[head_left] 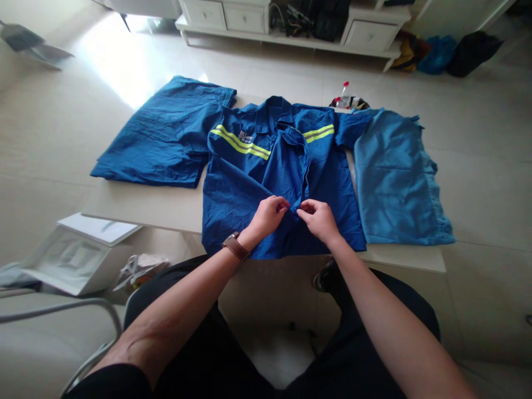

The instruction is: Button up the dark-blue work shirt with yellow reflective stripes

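Observation:
A dark blue work shirt (249, 183) with yellow reflective stripes lies face up on a low white table (158, 208). Its front opening runs down the middle. My left hand (269, 215), with a brown watch on the wrist, pinches the left edge of the opening near the hem. My right hand (318, 219) pinches the facing edge right beside it. Both hands are closed on the cloth, fingertips almost touching.
Dark blue trousers (166, 138) lie folded on the table's left. A lighter blue garment (394, 177) lies on the right, hanging over the edge. A small bottle (344, 95) stands behind the shirt. A white box (78, 255) sits on the floor, left. A white cabinet (291, 22) stands at the back.

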Demonstrator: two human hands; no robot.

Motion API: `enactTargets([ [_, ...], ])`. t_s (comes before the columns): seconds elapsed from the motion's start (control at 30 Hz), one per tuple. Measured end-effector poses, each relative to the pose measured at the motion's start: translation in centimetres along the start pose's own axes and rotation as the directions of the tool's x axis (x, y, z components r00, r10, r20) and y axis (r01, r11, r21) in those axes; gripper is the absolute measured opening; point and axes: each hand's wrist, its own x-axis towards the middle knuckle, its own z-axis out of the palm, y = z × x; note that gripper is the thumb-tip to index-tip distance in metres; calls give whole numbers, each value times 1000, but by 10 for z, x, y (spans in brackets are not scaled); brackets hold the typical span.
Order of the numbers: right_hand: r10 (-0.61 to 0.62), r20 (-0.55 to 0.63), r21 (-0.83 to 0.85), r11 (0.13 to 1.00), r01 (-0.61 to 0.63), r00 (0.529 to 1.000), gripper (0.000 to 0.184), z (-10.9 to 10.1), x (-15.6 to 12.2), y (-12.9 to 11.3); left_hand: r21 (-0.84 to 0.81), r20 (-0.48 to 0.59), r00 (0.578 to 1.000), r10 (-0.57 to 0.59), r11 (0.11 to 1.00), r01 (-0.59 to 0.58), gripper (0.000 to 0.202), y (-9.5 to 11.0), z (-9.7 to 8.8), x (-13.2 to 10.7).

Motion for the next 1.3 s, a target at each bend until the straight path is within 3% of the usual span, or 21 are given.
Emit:
enactTargets([
  [0.13, 53, 42, 150, 987, -59, 998, 22, 5, 4, 6, 16, 7, 998, 69, 998, -69, 16, 2, 0, -3],
  [0.33, 93, 62, 215, 971, -104, 994, 26, 8, 6, 9, 22, -1, 996, 94, 995, -94, 20, 0, 2, -2],
  [0.6, 134, 61, 280, 949, -145, 989, 34, 6, 7, 4, 245, -41, 982, 184, 955, -169, 19, 4, 0, -8],
  [0.8, 172, 36, 308, 935, -175, 984, 32, -2, 6, 1, 543, 29, 971, 235, 812, -213, 22, 9, -5, -12],
  [1.07, 174, 117, 339, 918, -204, 978, 47, 6, 4, 0, 367, 6, 958, 287, 890, -269, 18, 8, 2, -11],
  [1.3, 161, 139, 365, 909, -201, 977, 45, 7, 3, -1, 405, 89, 908, 409, 818, -408, 15, 6, -1, -11],
])
